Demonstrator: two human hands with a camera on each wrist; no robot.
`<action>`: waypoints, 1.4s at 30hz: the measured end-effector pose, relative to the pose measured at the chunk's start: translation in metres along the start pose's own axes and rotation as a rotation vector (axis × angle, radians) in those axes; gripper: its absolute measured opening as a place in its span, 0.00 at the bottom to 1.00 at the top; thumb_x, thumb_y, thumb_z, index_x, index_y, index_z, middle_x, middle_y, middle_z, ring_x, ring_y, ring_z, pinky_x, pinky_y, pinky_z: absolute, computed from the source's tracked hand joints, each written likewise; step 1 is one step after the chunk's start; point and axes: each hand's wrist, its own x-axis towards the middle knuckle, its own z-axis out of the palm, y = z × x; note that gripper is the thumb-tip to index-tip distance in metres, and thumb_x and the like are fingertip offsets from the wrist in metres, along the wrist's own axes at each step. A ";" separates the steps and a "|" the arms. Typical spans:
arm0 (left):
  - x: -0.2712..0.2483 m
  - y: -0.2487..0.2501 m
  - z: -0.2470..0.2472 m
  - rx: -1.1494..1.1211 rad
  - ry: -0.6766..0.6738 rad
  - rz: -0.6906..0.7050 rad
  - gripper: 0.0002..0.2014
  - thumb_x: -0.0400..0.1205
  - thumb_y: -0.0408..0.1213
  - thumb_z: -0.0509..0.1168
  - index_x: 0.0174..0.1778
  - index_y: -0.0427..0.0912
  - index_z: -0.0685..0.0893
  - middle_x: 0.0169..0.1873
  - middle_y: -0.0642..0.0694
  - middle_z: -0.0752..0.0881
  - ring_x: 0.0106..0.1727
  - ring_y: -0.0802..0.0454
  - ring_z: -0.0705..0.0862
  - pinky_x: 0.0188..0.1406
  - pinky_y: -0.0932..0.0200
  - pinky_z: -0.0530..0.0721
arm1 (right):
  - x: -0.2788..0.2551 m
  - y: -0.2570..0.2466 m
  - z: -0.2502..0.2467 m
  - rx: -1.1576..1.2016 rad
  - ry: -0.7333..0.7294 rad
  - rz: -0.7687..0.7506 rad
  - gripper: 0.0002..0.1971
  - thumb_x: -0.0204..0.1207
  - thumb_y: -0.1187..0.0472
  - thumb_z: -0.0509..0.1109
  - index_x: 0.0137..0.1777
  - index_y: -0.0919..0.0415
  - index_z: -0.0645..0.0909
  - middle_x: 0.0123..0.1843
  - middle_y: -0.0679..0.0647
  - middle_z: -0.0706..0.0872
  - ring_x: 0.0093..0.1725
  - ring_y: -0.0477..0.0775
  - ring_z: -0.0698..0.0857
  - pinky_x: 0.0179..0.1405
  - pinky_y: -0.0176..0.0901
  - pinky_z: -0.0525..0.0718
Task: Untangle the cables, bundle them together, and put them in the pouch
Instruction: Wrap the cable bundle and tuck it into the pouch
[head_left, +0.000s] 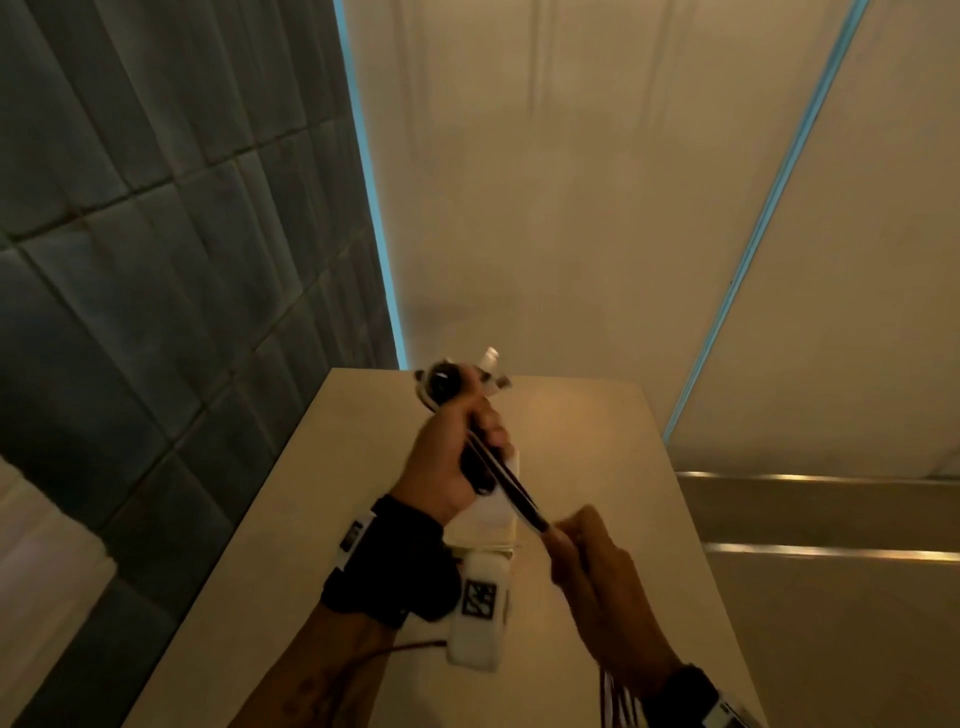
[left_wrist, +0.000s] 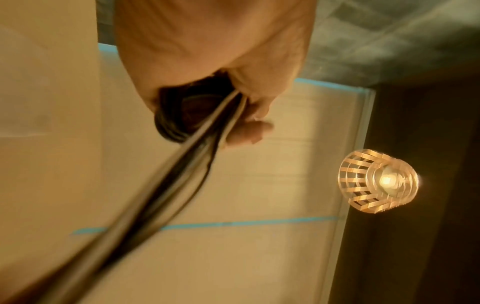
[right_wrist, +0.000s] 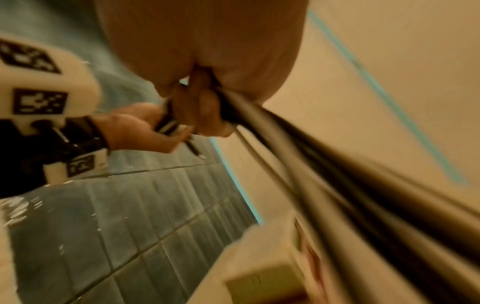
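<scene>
A bundle of black and white cables (head_left: 511, 488) stretches taut between both hands above a beige table (head_left: 322, 519). My left hand (head_left: 457, 447) is raised and grips a dark coil of them (left_wrist: 179, 115), with connector ends (head_left: 491, 366) sticking out past the fist. My right hand (head_left: 592, 556), lower and nearer, grips the strands (right_wrist: 233, 107), which run on past its wrist (head_left: 618, 696). A pale pouch-like thing (head_left: 493, 514) lies on the table under the hands, mostly hidden. Both wrist views are blurred.
A red wire (head_left: 415, 647) trails on the table by my left forearm. A dark tiled wall (head_left: 156, 260) stands left, pale panels with blue tape lines (head_left: 769, 208) behind. A lit pendant lamp (left_wrist: 376, 181) hangs overhead. The table's right edge (head_left: 696, 545) drops to a step.
</scene>
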 end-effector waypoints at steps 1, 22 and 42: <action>0.004 0.013 -0.001 -0.031 0.013 0.034 0.20 0.77 0.52 0.66 0.23 0.48 0.68 0.14 0.53 0.67 0.15 0.57 0.68 0.22 0.61 0.67 | -0.012 0.015 -0.005 0.070 -0.037 0.077 0.21 0.77 0.32 0.56 0.44 0.49 0.77 0.27 0.50 0.77 0.24 0.41 0.73 0.24 0.37 0.69; 0.009 0.026 0.031 0.085 -0.033 -0.007 0.24 0.81 0.60 0.60 0.26 0.47 0.71 0.18 0.53 0.69 0.19 0.57 0.71 0.31 0.59 0.78 | 0.024 -0.012 0.002 0.485 -0.200 0.235 0.27 0.82 0.40 0.56 0.35 0.63 0.74 0.24 0.49 0.65 0.22 0.47 0.61 0.21 0.38 0.61; -0.032 -0.010 -0.010 0.406 -0.298 -0.265 0.20 0.77 0.47 0.68 0.57 0.34 0.87 0.19 0.53 0.60 0.18 0.60 0.59 0.18 0.66 0.58 | 0.088 -0.055 -0.108 -0.145 -0.272 -0.024 0.16 0.76 0.53 0.68 0.36 0.66 0.84 0.25 0.52 0.79 0.25 0.39 0.74 0.28 0.30 0.70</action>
